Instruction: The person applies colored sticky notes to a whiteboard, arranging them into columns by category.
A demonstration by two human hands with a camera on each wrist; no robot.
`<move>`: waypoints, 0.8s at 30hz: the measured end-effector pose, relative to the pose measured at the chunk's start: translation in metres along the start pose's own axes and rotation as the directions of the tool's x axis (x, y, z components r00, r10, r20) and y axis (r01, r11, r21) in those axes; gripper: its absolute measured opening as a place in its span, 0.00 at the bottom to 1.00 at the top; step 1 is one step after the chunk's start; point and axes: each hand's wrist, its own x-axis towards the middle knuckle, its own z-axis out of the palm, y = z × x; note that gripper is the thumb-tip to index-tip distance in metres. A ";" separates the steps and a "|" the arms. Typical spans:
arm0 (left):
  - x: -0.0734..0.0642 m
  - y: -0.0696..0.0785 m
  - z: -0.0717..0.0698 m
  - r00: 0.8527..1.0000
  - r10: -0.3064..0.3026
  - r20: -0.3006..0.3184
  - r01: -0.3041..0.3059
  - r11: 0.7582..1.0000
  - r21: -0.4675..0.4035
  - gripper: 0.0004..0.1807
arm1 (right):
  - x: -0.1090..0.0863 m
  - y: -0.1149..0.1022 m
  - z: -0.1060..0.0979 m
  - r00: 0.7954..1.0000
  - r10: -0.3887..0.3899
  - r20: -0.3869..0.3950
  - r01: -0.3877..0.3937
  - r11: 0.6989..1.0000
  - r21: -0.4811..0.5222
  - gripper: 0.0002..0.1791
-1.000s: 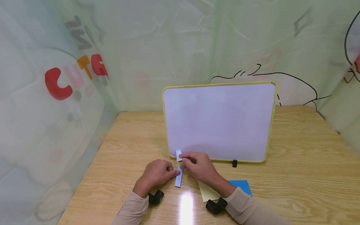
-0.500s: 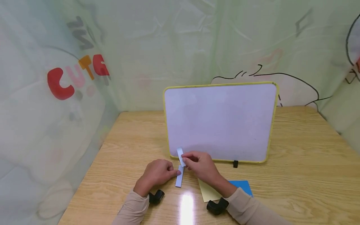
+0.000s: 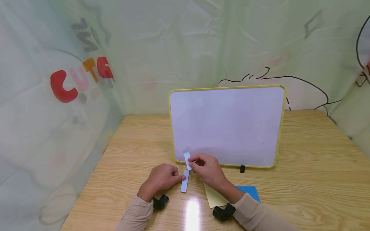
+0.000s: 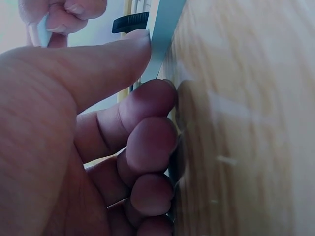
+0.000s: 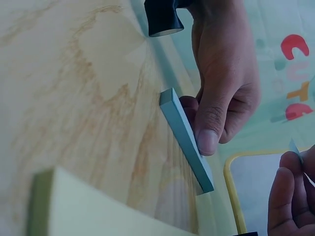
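Observation:
A narrow light-blue sticky note pad (image 3: pixel 184 181) lies on the table in front of the whiteboard (image 3: pixel 228 125). My left hand (image 3: pixel 162 176) holds it down with the thumb on its top, the other fingers curled against the tabletop beside it, as the left wrist view shows. Just beyond the pad's far end, my right hand (image 3: pixel 206 168) pinches a single light-blue sticky note (image 3: pixel 187 159) between thumb and index finger. That note tilts upward and overlaps the board's lower left corner in the head view. In the right wrist view the pad (image 5: pixel 184 137) shows its thickness.
Under the right forearm lie a pale yellow pad (image 3: pixel 214 197) and a blue one (image 3: pixel 249 192). The yellow-framed whiteboard leans upright, a black foot (image 3: pixel 242 169) at its base. A printed curtain (image 3: pixel 150 57) hangs behind and left of the wooden table (image 3: pixel 312 166).
The note in my right hand has swung from nearly upright to a slant and risen slightly off the pad's far end. My left hand stays on the pad.

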 end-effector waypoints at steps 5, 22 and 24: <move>-0.001 -0.001 0.000 1.000 0.009 -0.001 -0.009 1.000 -0.003 0.22 | 0.001 -0.003 -0.001 1.000 -0.012 0.000 0.012 1.000 -0.018 0.06; 0.001 -0.005 0.002 0.999 0.048 0.005 -0.048 0.999 -0.002 0.23 | 0.016 -0.018 -0.009 0.999 0.013 -0.041 -0.014 0.999 -0.033 0.08; 0.002 -0.006 0.002 0.999 0.044 0.006 -0.044 0.999 -0.001 0.23 | 0.020 -0.019 -0.008 0.999 0.012 -0.048 -0.014 0.999 -0.029 0.08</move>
